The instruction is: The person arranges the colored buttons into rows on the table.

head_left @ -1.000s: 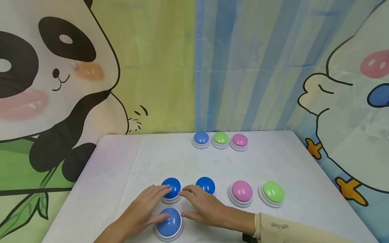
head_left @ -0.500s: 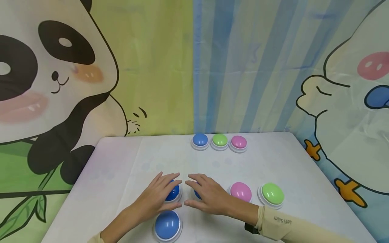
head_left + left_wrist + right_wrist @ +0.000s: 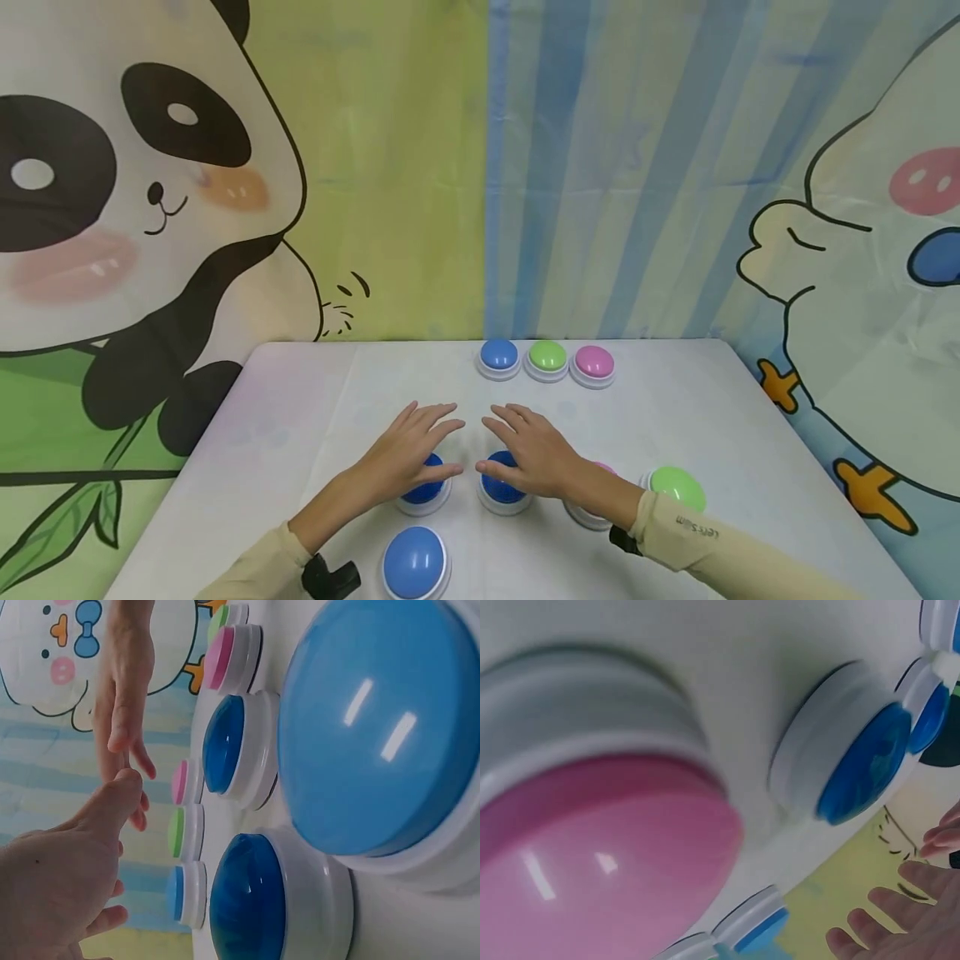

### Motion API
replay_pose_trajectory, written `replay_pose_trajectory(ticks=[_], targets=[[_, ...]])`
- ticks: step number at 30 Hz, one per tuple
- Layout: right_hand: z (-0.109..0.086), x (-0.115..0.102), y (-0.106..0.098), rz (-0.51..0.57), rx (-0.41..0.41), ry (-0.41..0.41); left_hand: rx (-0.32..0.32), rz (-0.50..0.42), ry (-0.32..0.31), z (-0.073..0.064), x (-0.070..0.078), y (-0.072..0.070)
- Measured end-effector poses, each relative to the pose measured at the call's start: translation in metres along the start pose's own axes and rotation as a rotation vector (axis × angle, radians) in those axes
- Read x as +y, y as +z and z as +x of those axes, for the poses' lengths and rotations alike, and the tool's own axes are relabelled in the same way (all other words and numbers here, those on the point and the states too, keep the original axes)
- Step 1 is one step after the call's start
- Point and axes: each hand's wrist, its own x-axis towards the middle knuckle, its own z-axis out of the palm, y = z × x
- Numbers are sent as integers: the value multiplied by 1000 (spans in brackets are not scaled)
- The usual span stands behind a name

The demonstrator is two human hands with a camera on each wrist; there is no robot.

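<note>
My left hand (image 3: pixel 405 450) hovers over a dark blue dome push button (image 3: pixel 423 493) on a white base, fingers spread and holding nothing. To its right, my right hand (image 3: pixel 536 454) hangs over a second dark blue button (image 3: pixel 501 492), fingers apart too. The left wrist view has both hands in the air beside the buttons, with a gap between them and the domes. Nearer the body sits a larger-looking light blue button (image 3: pixel 414 562). A pink button (image 3: pixel 607 862) is mostly hidden by the right forearm in the head view. Right of it is a green button (image 3: pixel 677 487).
Along the white table's (image 3: pixel 300 425) far edge stand a blue button (image 3: pixel 499 356), a green button (image 3: pixel 547 357) and a pink button (image 3: pixel 595 363) in a row. Printed cloth walls (image 3: pixel 405 167) rise behind and beside the table. Black straps (image 3: pixel 330 579) circle the wrists.
Both hands have lifted and moved forward, away from the front light blue button, and drifted a little apart. The right forearm now covers much of the pink button. The buttons keep their places.
</note>
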Motion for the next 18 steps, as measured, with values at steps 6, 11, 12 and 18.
replay_pose_trajectory(ticks=[6, 11, 12, 18], targets=[[12, 16, 1, 20, -21, 54, -5, 3, -10, 20, -7, 9], [27, 31, 3, -15, -15, 90, -18, -16, -34, 42, -14, 14], [30, 35, 4, -16, -12, 96, -14, -20, -30, 46, -16, 15], [43, 52, 6, -16, -4, 129, 4, -43, -49, 64, -25, 23]])
